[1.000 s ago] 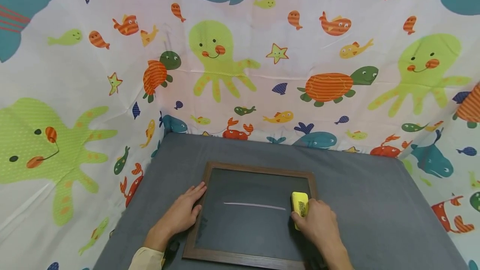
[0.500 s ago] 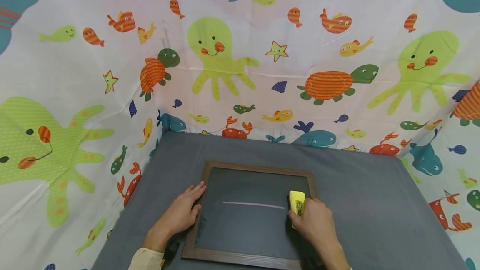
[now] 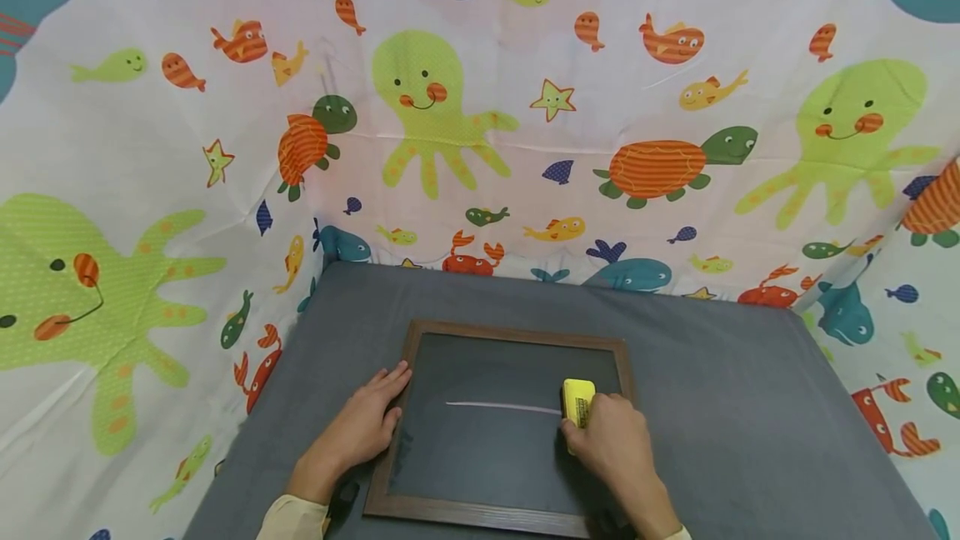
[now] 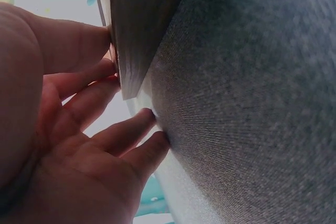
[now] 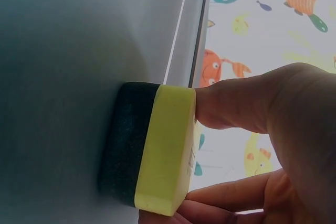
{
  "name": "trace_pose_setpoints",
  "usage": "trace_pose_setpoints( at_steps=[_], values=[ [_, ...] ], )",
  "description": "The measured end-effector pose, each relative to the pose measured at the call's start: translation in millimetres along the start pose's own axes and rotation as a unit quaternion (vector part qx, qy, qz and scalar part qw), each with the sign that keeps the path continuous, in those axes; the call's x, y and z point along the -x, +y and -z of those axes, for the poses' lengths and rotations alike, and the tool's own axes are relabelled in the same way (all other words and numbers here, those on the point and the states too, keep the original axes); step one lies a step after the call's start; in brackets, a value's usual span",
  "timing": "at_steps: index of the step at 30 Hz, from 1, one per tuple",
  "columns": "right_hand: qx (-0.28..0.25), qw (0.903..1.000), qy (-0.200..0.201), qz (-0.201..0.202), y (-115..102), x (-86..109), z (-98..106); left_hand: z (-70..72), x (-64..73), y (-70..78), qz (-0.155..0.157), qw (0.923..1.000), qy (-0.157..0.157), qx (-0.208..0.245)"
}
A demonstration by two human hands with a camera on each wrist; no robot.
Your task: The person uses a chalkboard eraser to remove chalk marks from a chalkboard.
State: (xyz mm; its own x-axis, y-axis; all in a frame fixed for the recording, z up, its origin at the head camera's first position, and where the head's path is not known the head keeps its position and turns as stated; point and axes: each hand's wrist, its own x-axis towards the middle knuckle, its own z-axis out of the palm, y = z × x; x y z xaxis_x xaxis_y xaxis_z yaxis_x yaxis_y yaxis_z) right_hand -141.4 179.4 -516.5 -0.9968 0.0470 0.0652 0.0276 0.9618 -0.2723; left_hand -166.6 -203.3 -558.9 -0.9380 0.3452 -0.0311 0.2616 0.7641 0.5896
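Note:
A chalkboard (image 3: 480, 461) with a brown wooden frame lies on the grey cloth. One thin white line (image 3: 502, 406) runs across its dark face. My right hand (image 3: 615, 440) grips a yellow board eraser (image 3: 577, 397) between thumb and fingers; in the right wrist view the eraser's dark felt (image 5: 128, 140) faces the board. The right end of the line meets the eraser's left edge. At the board's left side my left hand (image 3: 363, 419) rests with fingers extended, its fingertips on the frame. Up close, the left wrist view has the thumb against the wooden frame (image 4: 139, 19).
Grey cloth (image 3: 720, 407) covers the table around the board. Behind and at both sides hangs a white curtain (image 3: 480, 140) printed with sea animals. A dark object (image 3: 343, 500), its kind unclear, shows beside the left wrist.
My right hand has slid left with the eraser across the board, and the eraser now covers the right end of the white line. The left hand has stayed on the frame.

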Motion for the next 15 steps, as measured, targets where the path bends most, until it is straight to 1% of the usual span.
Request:
trace_pose_setpoints(
  at_steps=[7, 15],
  values=[
    [-0.005, 1.0, 0.0, 0.004, -12, -1.4, -1, 1.7, 0.1, 2.6, -0.004, 1.0, 0.006, 0.006],
    [-0.01, 0.9999, -0.003, 0.005, -25, -3.9, -5, 2.0, 1.0, 2.9, -0.003, 1.0, 0.004, 0.004]
  ],
)
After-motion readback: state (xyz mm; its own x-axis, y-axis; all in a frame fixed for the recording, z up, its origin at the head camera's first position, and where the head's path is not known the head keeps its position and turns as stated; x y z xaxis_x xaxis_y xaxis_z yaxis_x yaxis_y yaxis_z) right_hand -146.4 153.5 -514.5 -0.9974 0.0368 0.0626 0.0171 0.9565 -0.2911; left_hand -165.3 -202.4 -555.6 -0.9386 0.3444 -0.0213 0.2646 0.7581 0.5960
